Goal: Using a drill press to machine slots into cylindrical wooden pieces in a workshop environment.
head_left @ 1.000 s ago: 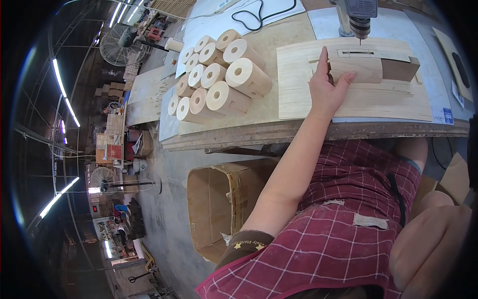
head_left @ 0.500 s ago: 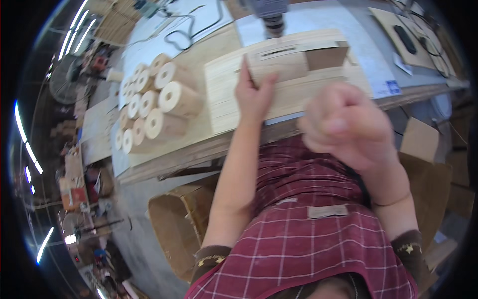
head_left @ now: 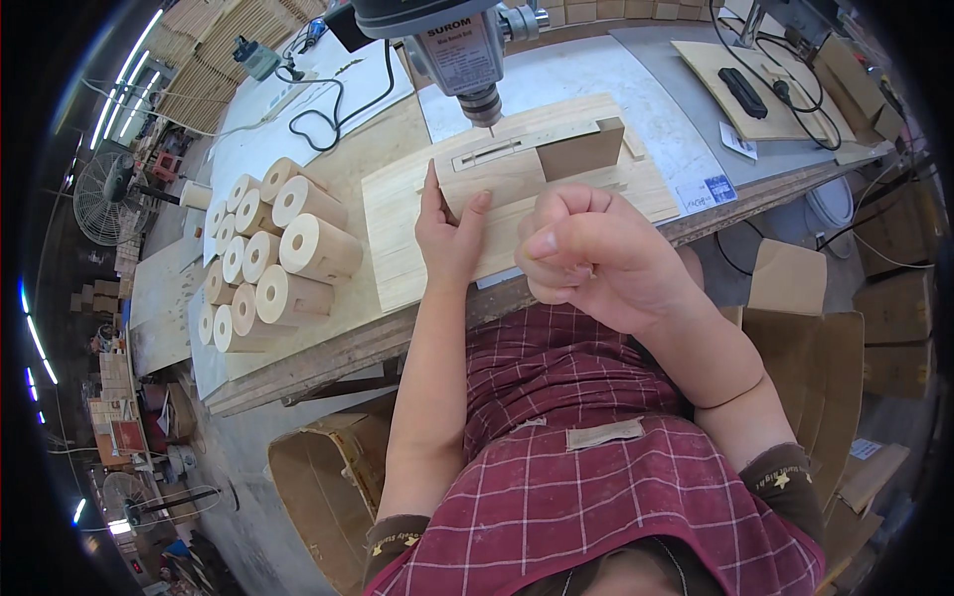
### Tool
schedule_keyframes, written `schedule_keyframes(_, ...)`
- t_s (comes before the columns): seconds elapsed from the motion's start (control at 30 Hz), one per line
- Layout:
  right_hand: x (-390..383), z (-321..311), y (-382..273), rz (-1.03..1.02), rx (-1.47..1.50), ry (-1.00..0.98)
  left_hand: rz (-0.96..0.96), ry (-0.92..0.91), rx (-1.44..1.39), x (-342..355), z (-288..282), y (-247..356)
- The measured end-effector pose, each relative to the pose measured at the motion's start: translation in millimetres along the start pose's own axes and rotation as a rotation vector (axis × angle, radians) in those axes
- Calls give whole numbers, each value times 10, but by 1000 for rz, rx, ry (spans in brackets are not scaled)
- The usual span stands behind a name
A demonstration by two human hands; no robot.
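My left hand [head_left: 453, 230] rests against the near side of a pale wooden block [head_left: 494, 183], thumb on its front face and fingers at its left end. The block stands on a wooden board [head_left: 402, 248], against a slotted wooden strip [head_left: 556, 135]. Over the strip hangs a bench drill [head_left: 452, 55]; its thin bit [head_left: 491, 130] points down near the slot. My right hand [head_left: 601, 253] is raised in front of the block, closed in a fist with the thumb folded across. Whatever it grips, if anything, is hidden inside the fingers.
Several wooden cylinders with centre holes [head_left: 320, 248] stand grouped at left on the table [head_left: 298, 350]. Black cable [head_left: 343, 129] loops behind them. Cardboard boxes [head_left: 810, 372] sit below the table's front edge. A black bar-shaped part [head_left: 742, 93] lies on a panel at far right.
The view has tilted up, showing more of the drill. My right hand has moved left and away from the camera, toward the block, still closed. My left hand stays on the block.
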State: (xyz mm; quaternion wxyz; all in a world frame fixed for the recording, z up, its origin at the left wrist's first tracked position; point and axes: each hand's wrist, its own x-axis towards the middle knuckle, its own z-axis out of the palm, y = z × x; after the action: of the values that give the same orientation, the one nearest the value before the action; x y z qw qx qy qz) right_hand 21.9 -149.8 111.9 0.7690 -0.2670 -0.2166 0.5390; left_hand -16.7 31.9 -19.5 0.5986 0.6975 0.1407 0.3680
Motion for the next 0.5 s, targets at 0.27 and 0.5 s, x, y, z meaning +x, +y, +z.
schedule_keyframes(0.27, 2, 165, -29, -71, -124, 149, 7, 10, 25, 12, -7, -14)
schedule_keyframes(0.5, -472, 584, -265, -435, -240, -234, 50, 53, 69, 20, 8, -85)
